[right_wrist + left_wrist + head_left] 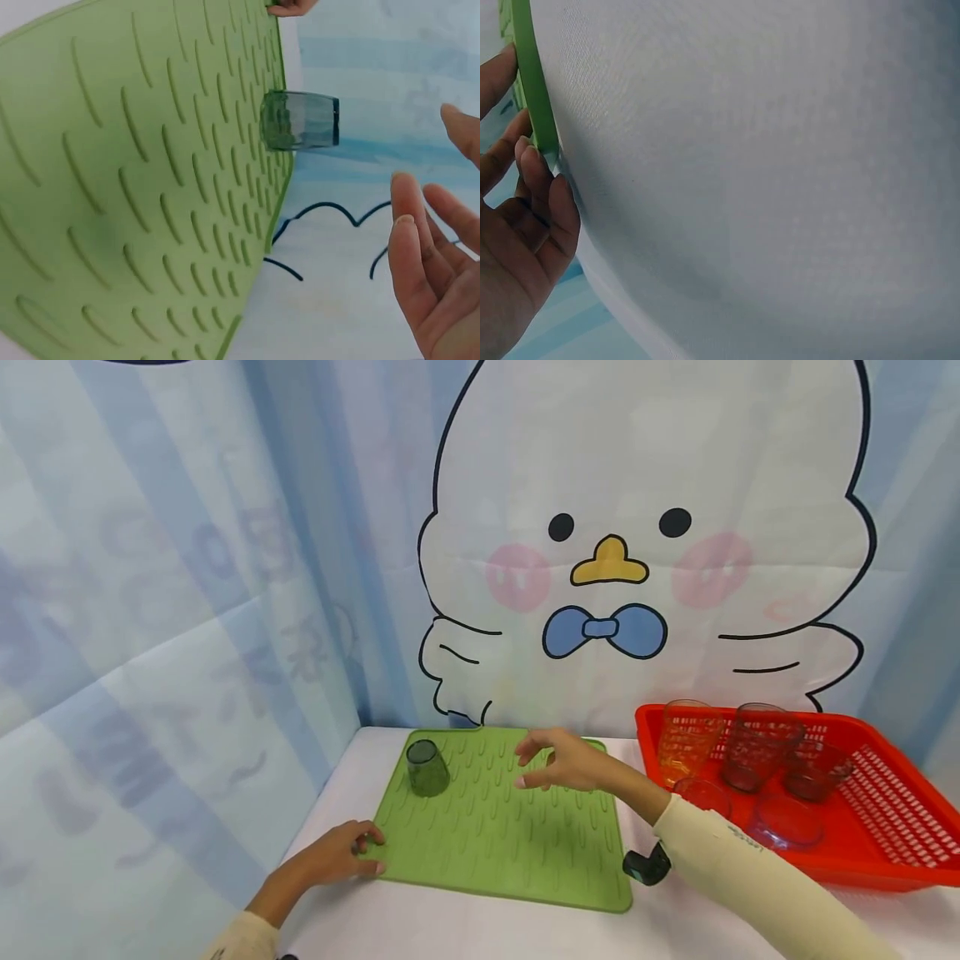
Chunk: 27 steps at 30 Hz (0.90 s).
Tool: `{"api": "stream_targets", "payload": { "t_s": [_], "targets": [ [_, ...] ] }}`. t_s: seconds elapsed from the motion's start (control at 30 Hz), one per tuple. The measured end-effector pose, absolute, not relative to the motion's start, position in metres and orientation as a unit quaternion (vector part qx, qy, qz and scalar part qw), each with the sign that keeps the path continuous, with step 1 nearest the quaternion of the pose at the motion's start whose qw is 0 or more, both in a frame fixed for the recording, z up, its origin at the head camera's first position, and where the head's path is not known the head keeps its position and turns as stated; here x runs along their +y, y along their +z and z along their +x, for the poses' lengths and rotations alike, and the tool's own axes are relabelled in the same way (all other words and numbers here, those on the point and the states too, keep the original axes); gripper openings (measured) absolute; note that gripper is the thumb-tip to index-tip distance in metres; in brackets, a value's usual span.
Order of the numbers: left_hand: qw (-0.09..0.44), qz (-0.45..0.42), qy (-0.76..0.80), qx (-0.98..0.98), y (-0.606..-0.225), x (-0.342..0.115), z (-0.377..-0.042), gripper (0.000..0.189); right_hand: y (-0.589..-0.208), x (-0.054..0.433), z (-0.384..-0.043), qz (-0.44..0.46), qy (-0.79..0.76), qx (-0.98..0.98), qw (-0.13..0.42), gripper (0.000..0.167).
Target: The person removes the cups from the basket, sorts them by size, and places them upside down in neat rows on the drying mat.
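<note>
A light green ridged mat [510, 852] lies flat on the white table. Toward its back left corner a dark green-tinted glass [429, 772] stands upside down, its narrower, thick end up. My right hand [562, 764] hovers over the mat's right half, thumb and fingers apart with nothing between them; in the right wrist view the glass [304, 120] is some way from those fingers. At the front left corner, my left hand [337, 856] rests against the mat's edge. Its fingertips touch the green edge [536, 82] in the left wrist view, fingers loosely bent.
On the right stands a red plastic basket [918, 802] holding several clear and tinted glasses, among them an amber one [686, 747] and a dark one [757, 752]. Close behind the table hangs a curtain [600, 685] with a cartoon bird; it continues along the left side.
</note>
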State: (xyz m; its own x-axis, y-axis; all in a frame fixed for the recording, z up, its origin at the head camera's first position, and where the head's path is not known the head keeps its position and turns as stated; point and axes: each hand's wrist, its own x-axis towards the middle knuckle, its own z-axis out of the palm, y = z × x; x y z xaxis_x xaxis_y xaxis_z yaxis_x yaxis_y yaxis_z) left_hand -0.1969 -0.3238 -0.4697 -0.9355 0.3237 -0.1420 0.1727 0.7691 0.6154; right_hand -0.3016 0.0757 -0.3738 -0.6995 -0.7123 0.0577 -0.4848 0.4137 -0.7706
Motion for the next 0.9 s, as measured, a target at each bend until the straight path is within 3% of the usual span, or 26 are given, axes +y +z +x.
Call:
{"api": "stream_targets", "payload": {
  "t_s": [0.43,0.9],
  "targets": [
    [0.118,0.131,0.327,0.928,-0.474,-0.321,-0.196,0.04,-0.361,0.151,-0.271,-0.365,-0.366,0.844,0.142,0.044],
    [0.122,0.135,0.331,0.926,-0.47,-0.324,-0.197,0.04,-0.358,0.249,-0.254,-0.337,-0.387,0.856,0.066,0.04]
  ]
}}
